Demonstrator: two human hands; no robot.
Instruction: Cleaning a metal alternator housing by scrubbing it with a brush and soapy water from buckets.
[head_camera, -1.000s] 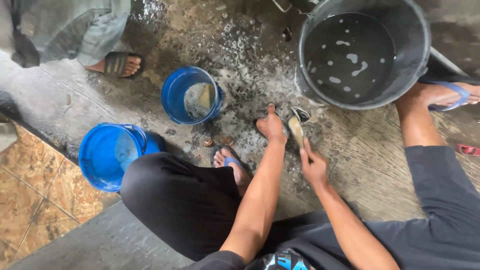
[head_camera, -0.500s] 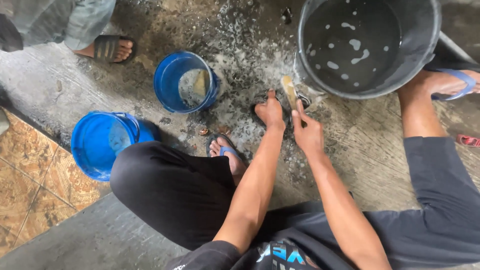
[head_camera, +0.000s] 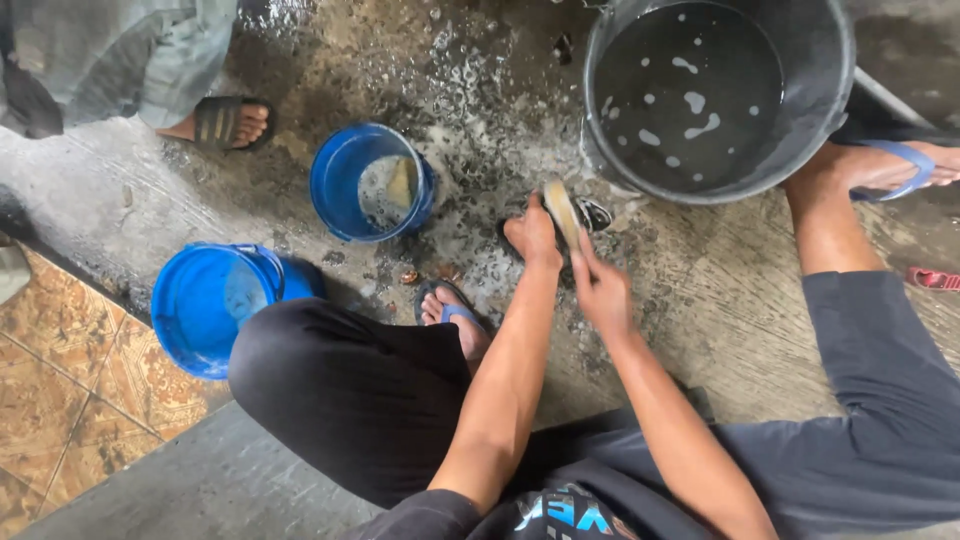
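left hand (head_camera: 532, 238) presses dark item (head_camera: 596, 213) down; right hand (head_camera: 600, 290) grips brush (head_camera: 562, 212) above it.

No packages, labels, signs or screens

None is to be seen anywhere around the grey bucket (head_camera: 715, 100) on the wet concrete floor (head_camera: 700, 310).

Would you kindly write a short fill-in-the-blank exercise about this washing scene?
1. The right hand holds a ____.
2. The left hand presses a dark shoe onto the wet ____.
3. The two small buckets are coloured ____.
4. The large grey bucket holds dark ____ flecked with foam.

Missing words: brush; floor; blue; water
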